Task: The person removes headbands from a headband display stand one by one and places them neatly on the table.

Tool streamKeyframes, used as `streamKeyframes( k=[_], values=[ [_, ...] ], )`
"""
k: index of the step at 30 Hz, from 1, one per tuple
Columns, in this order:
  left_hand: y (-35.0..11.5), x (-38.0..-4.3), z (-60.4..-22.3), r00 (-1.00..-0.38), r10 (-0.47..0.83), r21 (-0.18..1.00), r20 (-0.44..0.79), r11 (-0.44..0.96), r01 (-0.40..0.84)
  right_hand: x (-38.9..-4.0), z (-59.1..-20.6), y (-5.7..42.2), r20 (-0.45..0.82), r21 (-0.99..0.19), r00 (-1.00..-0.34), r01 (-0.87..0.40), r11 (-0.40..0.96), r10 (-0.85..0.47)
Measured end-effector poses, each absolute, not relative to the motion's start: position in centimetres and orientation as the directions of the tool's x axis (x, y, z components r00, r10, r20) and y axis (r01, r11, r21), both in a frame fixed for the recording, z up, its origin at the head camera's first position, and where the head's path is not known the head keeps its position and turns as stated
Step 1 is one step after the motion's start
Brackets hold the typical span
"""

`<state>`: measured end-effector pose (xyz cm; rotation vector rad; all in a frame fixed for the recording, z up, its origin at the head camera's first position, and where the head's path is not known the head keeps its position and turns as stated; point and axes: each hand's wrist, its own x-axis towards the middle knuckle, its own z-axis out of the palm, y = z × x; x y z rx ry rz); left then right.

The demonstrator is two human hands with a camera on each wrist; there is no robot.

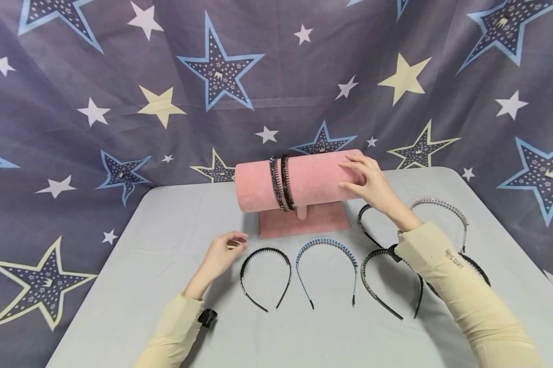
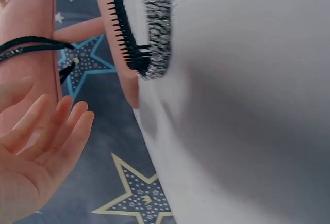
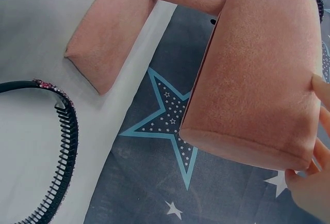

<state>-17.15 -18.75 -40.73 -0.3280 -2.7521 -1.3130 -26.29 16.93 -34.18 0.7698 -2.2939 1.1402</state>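
A pink padded cylinder stand (image 1: 322,176) stands at the back of the table, with two dark toothed headbands (image 1: 286,183) around its left half. My right hand (image 1: 370,181) rests on the cylinder's right end, fingers spread along it; in the right wrist view its fingertips (image 3: 322,87) touch the side. My left hand (image 1: 222,255) is held loosely, holding nothing, left of a black toothed headband (image 1: 266,250). In the left wrist view the left hand (image 2: 41,152) shows relaxed fingers. Beside the black headband lies a blue headband (image 1: 327,241).
More headbands lie on the right of the white-covered table (image 1: 276,342): a dark sparkly one (image 1: 367,271), a pale pink one (image 1: 442,203), and others partly hidden by my right sleeve (image 1: 460,286). A star-patterned curtain (image 1: 276,61) hangs behind the table.
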Motion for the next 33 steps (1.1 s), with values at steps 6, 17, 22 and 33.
streamKeyframes(
  k=[6, 17, 22, 33],
  values=[
    [-17.4, -17.1, -39.2, -0.969, 0.112, 0.787, 0.219, 0.567, 0.243, -26.4, -34.1, 16.8, 0.631, -0.553, -0.724, -0.671, 0.494, -0.277],
    [-14.9, -17.4, -37.3, -0.931, 0.006, 0.827, 0.366, 0.456, 0.328, -26.4, -34.1, 16.8, 0.624, -0.556, -0.731, -0.664, 0.500, -0.278],
    [-13.8, -17.4, -36.8, -0.900, -0.028, 0.820, 0.436, 0.425, 0.384, -26.3, -34.1, 16.8, 0.620, -0.557, -0.733, -0.663, 0.500, -0.282],
    [-11.2, -17.5, -36.1, -0.839, -0.082, 0.788, 0.538, 0.402, 0.466, -26.3, -34.2, 17.0, 0.622, -0.557, -0.731, -0.665, 0.498, -0.281]
  ],
)
